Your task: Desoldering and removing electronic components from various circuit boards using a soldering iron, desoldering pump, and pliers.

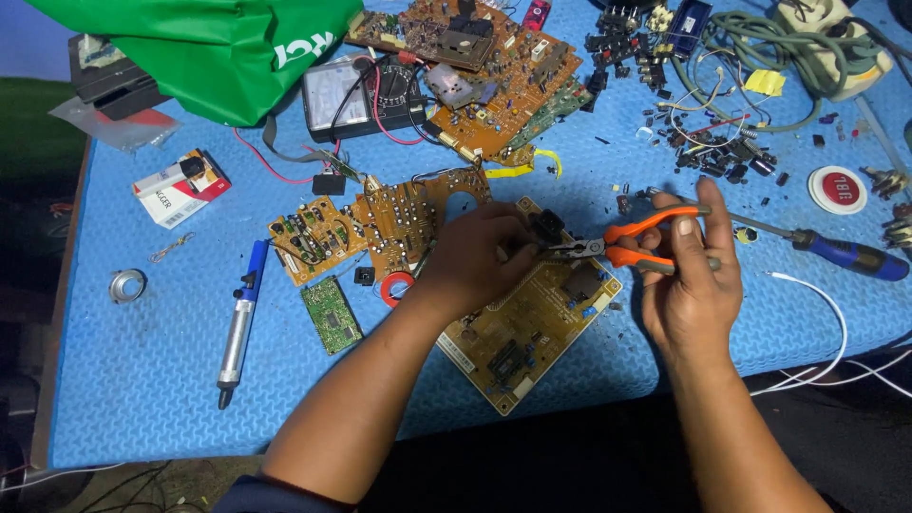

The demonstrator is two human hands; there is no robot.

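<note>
Blue worktop [142,380]: right hand [693,285] fingers closed on orange pliers [617,249], left hand [475,261] fingers pinching black part [548,228] over tan board [532,332], 9 o'clock of pliers.

- Electronics repair workshop, small hobby-type setup.
- Bench [142,380] covered in a blue foam mat, littered with bare circuit boards: big brown one [494,66] at 12 o'clock, tan one [527,332] at centre.
- Analogue multimeter [366,95] with red and black leads at 11 o'clock.
- Desoldering pump [237,328] at 8 o'clock, blue-handled screwdriver [845,252] at 3 o'clock.
- Loose capacitors and pulled parts [712,147] scattered at 1 o'clock, coiled cable [760,43] beyond.
</note>
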